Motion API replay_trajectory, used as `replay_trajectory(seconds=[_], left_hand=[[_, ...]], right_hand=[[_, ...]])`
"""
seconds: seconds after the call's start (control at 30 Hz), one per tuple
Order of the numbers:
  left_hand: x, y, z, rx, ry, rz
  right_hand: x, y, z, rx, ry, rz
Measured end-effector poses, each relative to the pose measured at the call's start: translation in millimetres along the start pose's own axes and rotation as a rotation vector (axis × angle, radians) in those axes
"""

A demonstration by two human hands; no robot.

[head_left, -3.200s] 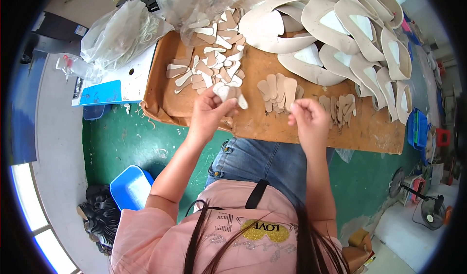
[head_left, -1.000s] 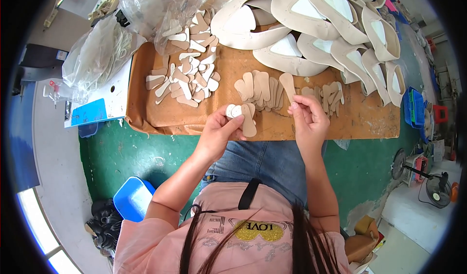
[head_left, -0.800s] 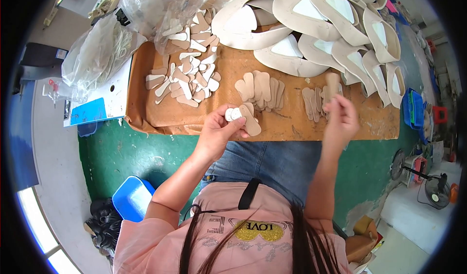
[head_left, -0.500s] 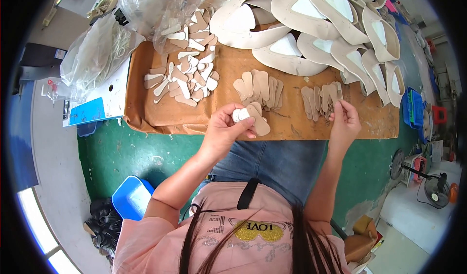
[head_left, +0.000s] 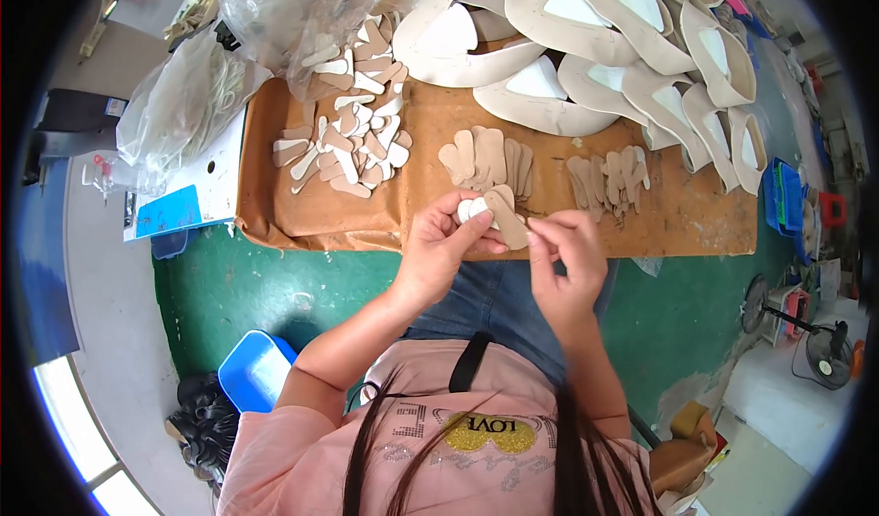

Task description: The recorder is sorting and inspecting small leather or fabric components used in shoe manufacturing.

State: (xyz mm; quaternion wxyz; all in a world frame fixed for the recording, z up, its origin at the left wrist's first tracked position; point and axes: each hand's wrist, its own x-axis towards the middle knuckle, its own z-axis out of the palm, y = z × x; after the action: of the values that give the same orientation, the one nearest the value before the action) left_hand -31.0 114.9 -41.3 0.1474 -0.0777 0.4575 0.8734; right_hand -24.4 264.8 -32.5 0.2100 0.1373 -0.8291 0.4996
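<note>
My left hand (head_left: 438, 249) grips a few small heel pads, the white undersides of some showing beneath a tan heel pad (head_left: 506, 223) on top. At that top pad's right end, the thumb and forefinger of my right hand (head_left: 569, 261) pinch together at its edge. Just beyond my hands lies a fanned row of tan pads (head_left: 490, 161). A second, smaller row of narrow tan pads (head_left: 607, 182) is to its right. Farther left spreads a loose heap of tan and white pads (head_left: 352, 141).
Beige shoe uppers (head_left: 568, 113) with white pieces inside overlap across the far right of the brown-covered table (head_left: 311, 218). Clear plastic bags (head_left: 188, 104) slump at the far left. A blue bin (head_left: 252, 369) stands on the green floor, and a black fan (head_left: 824, 356) is at the right.
My right hand has come left from beside the smaller row to the pads in my left hand. My left hand has shifted slightly right.
</note>
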Motion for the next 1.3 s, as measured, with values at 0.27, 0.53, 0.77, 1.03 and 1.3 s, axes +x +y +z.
replay_trajectory(seconds=[0.27,0.53,0.77,1.03,1.3], left_hand=[[-7,-6,6,0.096,0.013,0.102],[-13,-1,1,0.261,-0.065,0.084],[-11,7,-30,0.19,0.095,0.13],[-21,24,-45,0.067,-0.009,-0.022],[-17,20,-45,0.041,-0.003,-0.028]], right_hand=[[-1,-5,19,0.068,0.032,0.058],[1,10,6,0.7,-0.269,0.391],[3,18,-4,0.198,0.142,0.258],[16,5,3,-0.209,0.149,-0.547],[6,3,7,-0.339,0.212,-0.682]])
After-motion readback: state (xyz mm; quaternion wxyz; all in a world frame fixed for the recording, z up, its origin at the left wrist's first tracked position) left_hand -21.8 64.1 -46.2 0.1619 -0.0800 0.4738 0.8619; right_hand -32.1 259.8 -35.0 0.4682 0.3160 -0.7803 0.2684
